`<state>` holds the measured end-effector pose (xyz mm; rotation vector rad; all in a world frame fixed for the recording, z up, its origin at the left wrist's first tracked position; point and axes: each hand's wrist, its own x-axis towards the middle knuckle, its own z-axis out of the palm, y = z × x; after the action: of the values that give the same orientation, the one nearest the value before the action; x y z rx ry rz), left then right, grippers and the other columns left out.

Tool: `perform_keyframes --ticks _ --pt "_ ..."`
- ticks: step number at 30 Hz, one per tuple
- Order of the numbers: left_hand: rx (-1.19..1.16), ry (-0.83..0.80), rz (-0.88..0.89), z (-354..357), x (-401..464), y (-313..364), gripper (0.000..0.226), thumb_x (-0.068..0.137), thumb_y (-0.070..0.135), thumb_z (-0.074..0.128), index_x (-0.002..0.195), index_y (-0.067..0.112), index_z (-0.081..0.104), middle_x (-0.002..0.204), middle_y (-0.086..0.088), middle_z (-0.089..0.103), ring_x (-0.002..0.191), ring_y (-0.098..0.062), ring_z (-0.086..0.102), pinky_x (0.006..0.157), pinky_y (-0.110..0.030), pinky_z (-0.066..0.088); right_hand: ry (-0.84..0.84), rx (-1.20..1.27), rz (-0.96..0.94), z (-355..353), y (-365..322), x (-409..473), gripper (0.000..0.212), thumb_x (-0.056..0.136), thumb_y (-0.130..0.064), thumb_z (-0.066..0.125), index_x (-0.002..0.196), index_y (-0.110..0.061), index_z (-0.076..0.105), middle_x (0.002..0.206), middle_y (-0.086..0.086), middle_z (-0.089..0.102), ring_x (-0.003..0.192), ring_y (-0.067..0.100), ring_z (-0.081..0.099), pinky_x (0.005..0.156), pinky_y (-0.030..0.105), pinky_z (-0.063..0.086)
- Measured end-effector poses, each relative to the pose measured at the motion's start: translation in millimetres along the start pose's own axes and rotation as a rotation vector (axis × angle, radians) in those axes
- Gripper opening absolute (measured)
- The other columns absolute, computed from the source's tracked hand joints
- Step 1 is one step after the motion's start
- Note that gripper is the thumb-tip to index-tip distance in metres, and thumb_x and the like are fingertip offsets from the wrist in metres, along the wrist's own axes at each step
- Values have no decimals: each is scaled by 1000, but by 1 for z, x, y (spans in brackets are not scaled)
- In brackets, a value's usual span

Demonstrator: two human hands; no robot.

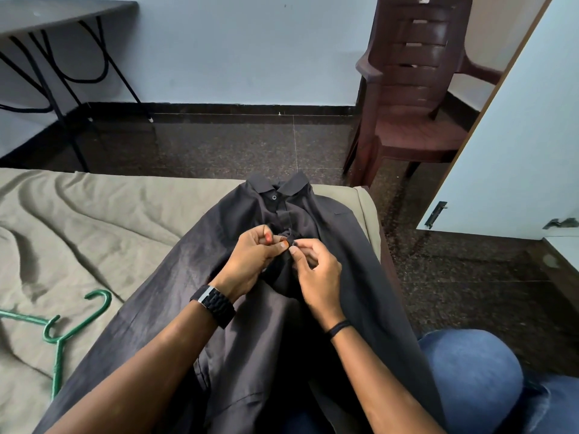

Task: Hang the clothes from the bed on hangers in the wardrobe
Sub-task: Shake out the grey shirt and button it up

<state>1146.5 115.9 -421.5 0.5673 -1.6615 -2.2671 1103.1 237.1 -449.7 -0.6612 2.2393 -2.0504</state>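
Hands meet at the front of a dark grey shirt [250, 233] that lies spread out on the bed [94, 220], with its collar pointing toward the floor [250, 145]. The left hand [250, 255] pinches the cloth by the button strip, and it has a black watch [214, 303] on its wrist. The right hand [316, 270] pinches the same strip, just beside the left one, with its fingers curled on the cloth. A green hanger [62, 333] lies on the bed sheet to the left, apart from the shirt. A brown plastic chair [413, 89] stands by the wall, near a white door [513, 145]. A knee in blue jeans [470, 377] shows at the lower right.
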Motion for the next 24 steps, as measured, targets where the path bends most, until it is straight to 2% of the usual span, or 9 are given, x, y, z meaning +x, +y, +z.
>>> perform_keyframes --ticks 3,6,10,12,14,17,19,21,24 --pt "6 -16 79 6 17 11 37 88 -12 54 68 14 38 73 0 70 59 -11 58 51 -17 45 3 -74 -20 -3 -8 27 10 91 -13 62 97 -15 71 90 -7 71 84 3 66 81 22 52" --pt "39 -11 180 15 40 26 36 88 -12 56 69 14 39 77 1 69 56 -6 53 48 -14 42 36 -179 -111 -2 -21 67 14 92 -12 59 95 -12 73 88 -10 69 84 -4 58 78 1 37" --pt "118 23 175 15 58 29 32 89 -17 49 72 10 45 79 -5 65 49 1 51 46 -11 40 -62 -316 6 2 -19 101 16 92 -12 60 97 -7 74 96 3 73 90 11 62 75 11 36" --pt "256 2 109 7 56 17 32 88 -19 45 78 10 50 84 -12 58 43 3 45 41 -11 36 -163 -383 127 2 -7 101 16 91 -12 62 102 -6 72 100 9 73 96 18 65 82 14 40" --pt "325 -52 49 -4 50 1 35 86 -23 41 87 10 54 84 -8 58 42 4 45 41 -11 36 -188 -412 222 -1 2 93 19 89 -9 64 107 -7 70 105 10 71 99 19 64 86 14 41" --pt "278 -138 -14 -17 43 -14 44 82 -28 39 100 9 56 106 4 64 57 4 56 50 -11 41 -71 -430 166 -2 -2 76 24 85 -1 60 104 -11 68 106 7 67 89 12 61 80 10 38" --pt "262 -172 -12 -22 41 -19 46 82 -27 46 107 11 56 113 4 61 70 3 61 60 -12 48 -48 -350 119 0 -11 60 23 82 2 59 99 -12 69 101 5 67 84 12 63 82 15 46" --pt "280 -187 7 -23 41 -22 46 81 -22 55 111 13 54 115 0 58 85 -4 63 68 -15 52 -146 -314 137 4 -13 40 19 82 -3 66 98 -12 67 98 4 66 84 15 65 81 21 53" --pt "394 -186 25 -23 44 -28 46 79 -16 64 113 13 53 125 1 53 102 -14 59 76 -15 52 -340 -454 211 1 0 12 30 79 -15 74 105 -13 60 106 1 55 98 18 60 88 25 49"
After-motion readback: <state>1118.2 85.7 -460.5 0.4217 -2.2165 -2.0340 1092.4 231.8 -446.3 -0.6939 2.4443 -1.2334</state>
